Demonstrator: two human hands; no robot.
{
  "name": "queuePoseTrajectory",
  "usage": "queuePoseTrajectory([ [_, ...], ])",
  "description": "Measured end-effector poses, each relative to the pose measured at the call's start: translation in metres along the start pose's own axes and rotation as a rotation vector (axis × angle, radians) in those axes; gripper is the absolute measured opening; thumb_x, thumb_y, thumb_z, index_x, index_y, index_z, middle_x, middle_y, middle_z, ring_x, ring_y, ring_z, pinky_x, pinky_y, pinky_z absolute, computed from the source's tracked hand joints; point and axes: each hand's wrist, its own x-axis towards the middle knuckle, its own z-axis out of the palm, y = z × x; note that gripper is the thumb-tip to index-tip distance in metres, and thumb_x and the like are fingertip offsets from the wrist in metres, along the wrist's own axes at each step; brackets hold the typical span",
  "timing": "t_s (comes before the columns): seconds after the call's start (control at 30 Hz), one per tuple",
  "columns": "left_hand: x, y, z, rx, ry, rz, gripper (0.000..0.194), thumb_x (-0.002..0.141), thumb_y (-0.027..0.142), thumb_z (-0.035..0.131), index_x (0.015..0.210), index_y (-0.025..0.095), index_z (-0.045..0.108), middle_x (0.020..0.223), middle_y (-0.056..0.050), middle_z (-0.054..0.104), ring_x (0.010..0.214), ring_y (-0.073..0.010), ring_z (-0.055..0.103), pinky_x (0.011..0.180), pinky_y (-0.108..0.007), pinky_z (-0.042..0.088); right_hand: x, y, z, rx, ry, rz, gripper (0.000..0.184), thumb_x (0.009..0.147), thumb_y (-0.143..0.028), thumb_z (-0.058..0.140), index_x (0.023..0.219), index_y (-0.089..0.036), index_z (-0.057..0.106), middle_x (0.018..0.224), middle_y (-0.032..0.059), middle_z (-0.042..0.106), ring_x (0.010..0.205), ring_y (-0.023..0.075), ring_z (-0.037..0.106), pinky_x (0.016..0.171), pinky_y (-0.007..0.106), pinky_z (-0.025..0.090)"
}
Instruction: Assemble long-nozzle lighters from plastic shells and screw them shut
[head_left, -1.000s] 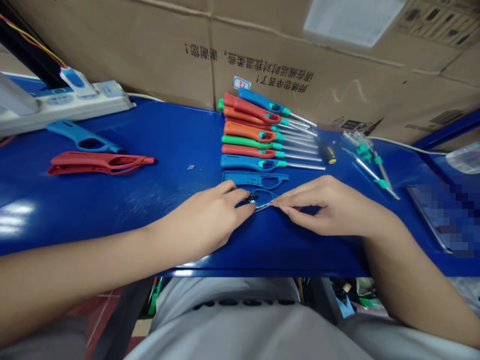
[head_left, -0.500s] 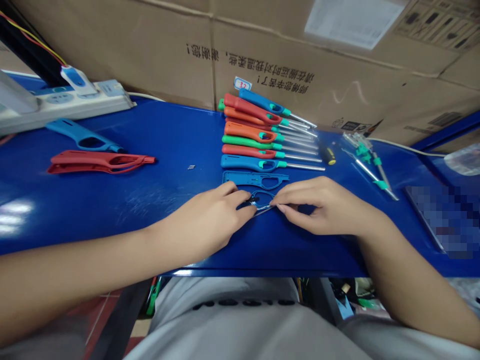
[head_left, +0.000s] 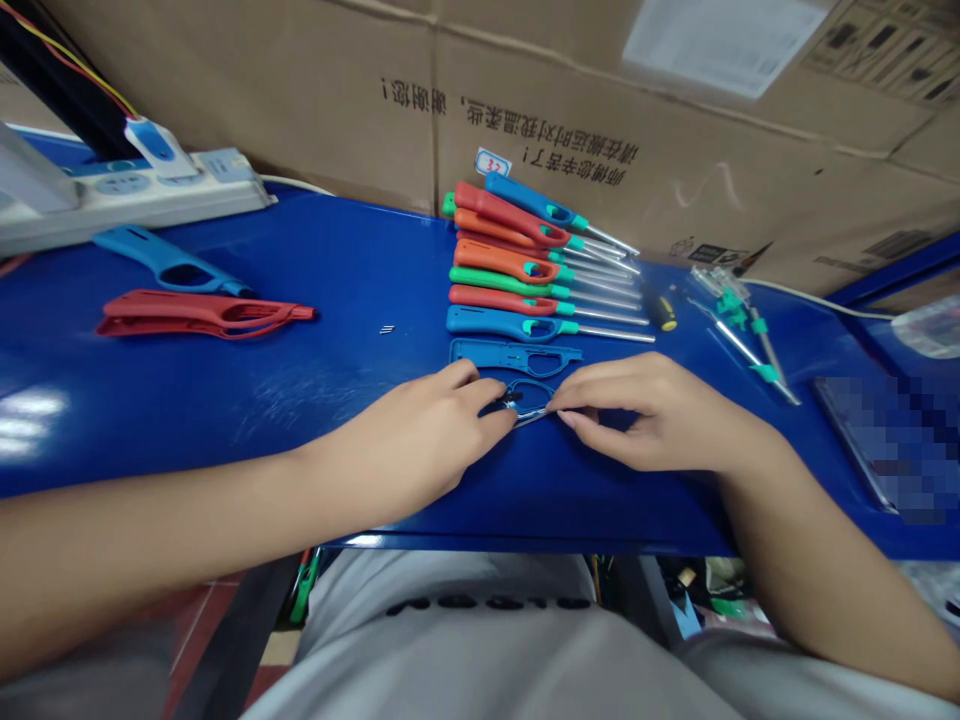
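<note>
My left hand (head_left: 427,435) is closed over a blue lighter casing half (head_left: 534,381) on the table, its fingers covering the handle end. A small black part (head_left: 512,397) sits by those fingertips, near the trigger loop. My right hand (head_left: 637,415) pinches with thumb and forefinger at the casing's nose end, where a thin pale wire (head_left: 531,416) runs into the fingertips. What else lies in that pinch is hidden. Just beyond my hands rests another blue casing half (head_left: 480,356), hollow side up. Behind it several assembled lighters (head_left: 499,322) lie in a row, metal tubes pointing right.
Red casing halves (head_left: 172,315) and a blue one (head_left: 161,258) lie at left, near a power strip (head_left: 225,180). Small metal pins (head_left: 386,329) sit left of the lighters. On the right are metal tubes with green parts (head_left: 739,310) and a yellow-black tool (head_left: 664,313). Cardboard (head_left: 360,130) walls the back.
The view has shifted slightly. Both hands keep almost the same place and grip at the blue casing half.
</note>
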Motion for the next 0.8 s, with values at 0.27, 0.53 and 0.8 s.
queuePoseTrajectory([
  [0.27, 0.0008, 0.0010, -0.0050, 0.042, -0.078, -0.003, 0.040, 0.090, 0.006, 0.056, 0.128, 0.015, 0.064, 0.127, -0.014, 0.065, 0.113, -0.0325, 0.058, 0.090, -0.043, 0.054, -0.0005, 0.0016, 0.0015, -0.010, 0.017, -0.017, 0.017, 0.094, -0.018, 0.058, 0.103, -0.018, 0.072, 0.100, 0.0078, 0.075, 0.084, 0.0175, 0.070, 0.078, 0.030, 0.055],
  [0.53, 0.0004, 0.0002, -0.0022, 0.042, -0.067, 0.007, 0.039, 0.091, 0.008, 0.056, 0.129, 0.015, 0.063, 0.127, -0.015, 0.065, 0.113, -0.0319, 0.058, 0.091, -0.043, 0.053, 0.0010, 0.0018, 0.0019, -0.002, 0.013, -0.023, 0.015, 0.095, -0.017, 0.057, 0.099, -0.018, 0.071, 0.099, 0.0072, 0.074, 0.087, 0.0170, 0.069, 0.079, 0.029, 0.053],
  [0.8, -0.0001, 0.0001, -0.0010, -0.008, -0.028, -0.010, 0.037, 0.091, 0.008, 0.055, 0.126, 0.016, 0.066, 0.125, -0.013, 0.066, 0.112, -0.0304, 0.058, 0.094, -0.043, 0.053, 0.0007, 0.0010, 0.0035, -0.012, 0.037, -0.060, 0.013, 0.095, -0.017, 0.058, 0.100, -0.018, 0.070, 0.100, 0.0066, 0.073, 0.088, 0.0163, 0.069, 0.079, 0.028, 0.053],
])
